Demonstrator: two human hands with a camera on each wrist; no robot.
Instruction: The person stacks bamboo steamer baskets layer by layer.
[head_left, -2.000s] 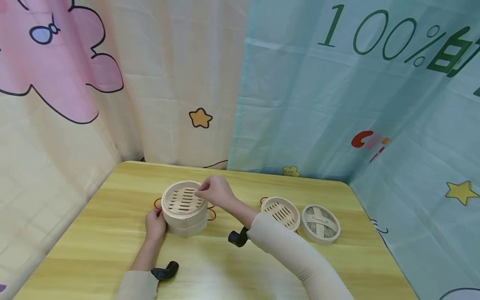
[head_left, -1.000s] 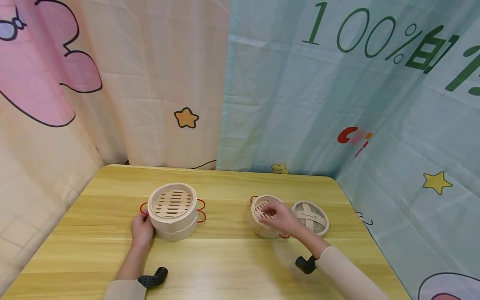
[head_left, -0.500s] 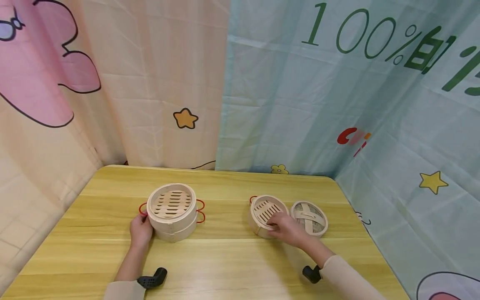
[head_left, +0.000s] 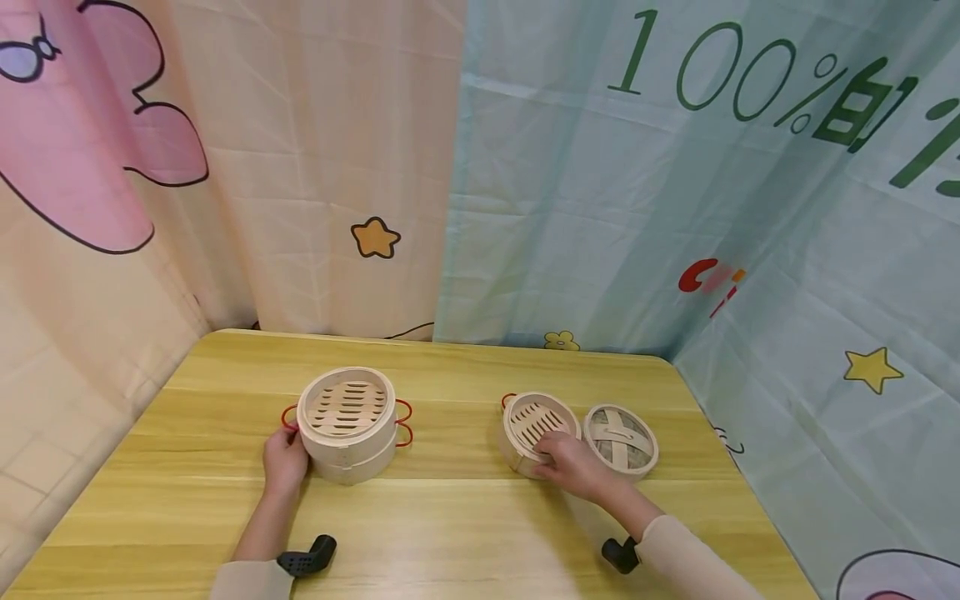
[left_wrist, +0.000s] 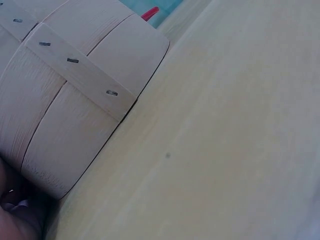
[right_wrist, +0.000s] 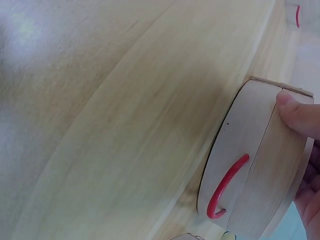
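A two-tier bamboo steamer (head_left: 347, 454) with a slotted top and red side handles stands at the left of the table. Low on its left side, by a red handle, my left hand (head_left: 285, 461) holds it; the fingertips are partly hidden. Farther right sits a smaller bamboo steamer basket (head_left: 517, 442), slotted inside. My right hand (head_left: 573, 467) grips its near right rim. In the right wrist view, the thumb (right_wrist: 295, 114) lies on the outer wall while the other fingers reach over the rim. The left wrist view shows the stapled wall of the stack (left_wrist: 75, 90).
A round woven bamboo lid (head_left: 621, 440) lies just right of the small basket. The wooden table (head_left: 450, 533) ends at a back edge against printed curtains (head_left: 352, 167). Bare wood lies between the stack and the small basket.
My right hand has left the top of the stack, moved right to the small basket, and lowered onto its rim. My left hand stays by the stack; the head view has shifted slightly.
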